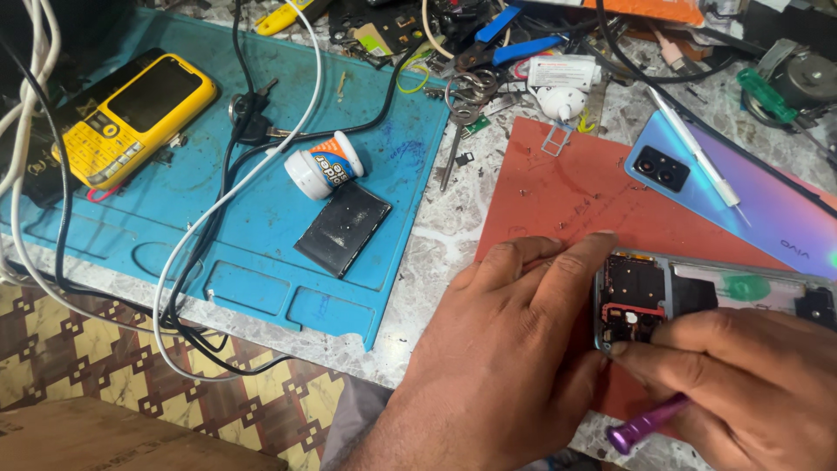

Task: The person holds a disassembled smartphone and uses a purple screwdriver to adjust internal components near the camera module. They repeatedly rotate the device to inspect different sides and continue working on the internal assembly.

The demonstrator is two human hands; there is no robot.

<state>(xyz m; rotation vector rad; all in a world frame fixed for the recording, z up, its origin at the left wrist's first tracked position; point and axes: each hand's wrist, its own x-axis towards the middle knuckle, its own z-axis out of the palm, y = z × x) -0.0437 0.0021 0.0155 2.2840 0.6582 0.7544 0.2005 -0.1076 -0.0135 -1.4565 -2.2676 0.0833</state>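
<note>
Here left hand (506, 349) steadies opened phone (689, 301); right hand (741, 384) grasps purple screwdriver (647, 425).

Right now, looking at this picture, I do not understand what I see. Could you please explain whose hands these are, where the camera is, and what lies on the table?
The camera sits on a person's head and looks down at that person's own two bare hands. The left hand steadies an opened smartphone with its circuit boards exposed on a red-brown mat. The right hand holds a purple metal-handled tool against the phone. Nearby lie a shiny blue-violet phone back cover with a white pen-like tool on it. On the blue silicone work mat are a yellow keypad phone, a small white jar, a flat black battery-like slab, and black and white cables.
</note>
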